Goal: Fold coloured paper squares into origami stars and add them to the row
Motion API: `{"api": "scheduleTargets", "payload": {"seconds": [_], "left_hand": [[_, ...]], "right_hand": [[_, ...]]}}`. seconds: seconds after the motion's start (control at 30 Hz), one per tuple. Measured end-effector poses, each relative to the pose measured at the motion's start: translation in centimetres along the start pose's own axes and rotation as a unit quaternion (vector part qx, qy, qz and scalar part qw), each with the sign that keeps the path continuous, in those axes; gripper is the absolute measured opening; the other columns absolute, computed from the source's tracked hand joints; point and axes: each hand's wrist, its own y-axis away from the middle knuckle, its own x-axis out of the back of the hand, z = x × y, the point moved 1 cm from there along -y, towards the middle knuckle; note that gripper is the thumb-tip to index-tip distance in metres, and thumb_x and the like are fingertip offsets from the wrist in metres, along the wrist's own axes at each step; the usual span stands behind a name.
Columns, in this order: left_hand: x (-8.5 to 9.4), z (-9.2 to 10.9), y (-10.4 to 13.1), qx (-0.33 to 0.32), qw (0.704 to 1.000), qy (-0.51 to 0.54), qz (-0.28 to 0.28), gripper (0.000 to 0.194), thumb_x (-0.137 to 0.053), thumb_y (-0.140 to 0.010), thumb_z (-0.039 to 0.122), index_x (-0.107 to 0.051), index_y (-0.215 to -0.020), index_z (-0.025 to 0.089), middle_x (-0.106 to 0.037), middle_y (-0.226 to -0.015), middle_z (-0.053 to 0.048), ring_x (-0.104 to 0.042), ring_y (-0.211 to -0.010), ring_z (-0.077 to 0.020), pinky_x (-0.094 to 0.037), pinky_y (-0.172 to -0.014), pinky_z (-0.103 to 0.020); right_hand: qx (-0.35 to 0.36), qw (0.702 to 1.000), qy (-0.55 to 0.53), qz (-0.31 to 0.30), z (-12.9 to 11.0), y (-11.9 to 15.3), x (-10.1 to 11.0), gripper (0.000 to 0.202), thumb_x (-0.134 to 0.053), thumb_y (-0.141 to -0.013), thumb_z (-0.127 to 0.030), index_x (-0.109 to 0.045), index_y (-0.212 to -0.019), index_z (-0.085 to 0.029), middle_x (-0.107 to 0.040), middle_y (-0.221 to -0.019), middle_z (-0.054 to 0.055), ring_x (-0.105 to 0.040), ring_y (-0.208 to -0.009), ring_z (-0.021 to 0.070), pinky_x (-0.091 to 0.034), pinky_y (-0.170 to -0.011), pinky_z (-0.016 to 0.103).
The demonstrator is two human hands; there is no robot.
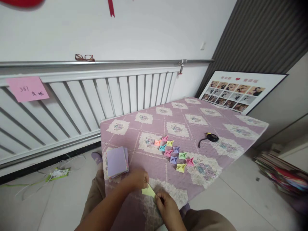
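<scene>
Left hand [138, 179] and right hand [166, 205] both pinch the yellow paper [148, 191] between them. Advise aligned edges, firm creasing; finished folded pieces [173, 152] lie beyond.

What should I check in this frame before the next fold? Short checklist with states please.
1. Both hands on the sheet: left hand and right hand pinch the yellow paper. Ok.
2. Paper over the purple cloth, not past its edge: ok.
3. Crease lines up: too small and blurred, cannot tell.
4. Paper stack near the left hand: ok.
5. Finished folded pieces lie apart from the hands: ok.
6. Black tape roll away from the work: ok.
</scene>
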Motion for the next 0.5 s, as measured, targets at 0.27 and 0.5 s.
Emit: {"api": "scheduleTargets", "payload": {"seconds": [0.27,0.5], "left_hand": [[-0.7,-0.3,-2.5,-0.027,0.995,-0.088,0.049,0.031,-0.065,-0.075,0.018,-0.064,-0.105,0.019,-0.066,-0.106,-0.006,-0.058,-0.094,-0.0214,-0.045,-0.081,-0.029],[-2.4,0.6,-0.1,-0.065,0.976,-0.163,0.130,0.018,-0.058,-0.088,0.019,-0.061,-0.106,0.018,-0.054,-0.121,-0.010,-0.045,-0.114,-0.0279,-0.037,-0.097,-0.042]], "right_hand": [[0.002,0.994,0.106,-0.013,-0.3,-1.0,-0.4,0.020,-0.050,-0.079,-0.030,-0.060,-0.063,-0.023,-0.061,-0.062,0.001,-0.056,-0.062,0.0195,-0.037,-0.062,0.029],[0.002,0.985,0.173,-0.006,-0.4,-1.1,-0.7,0.016,-0.055,-0.079,-0.024,-0.058,-0.063,-0.023,-0.059,-0.061,0.001,-0.055,-0.058,0.0183,-0.033,-0.058,0.028]]}}
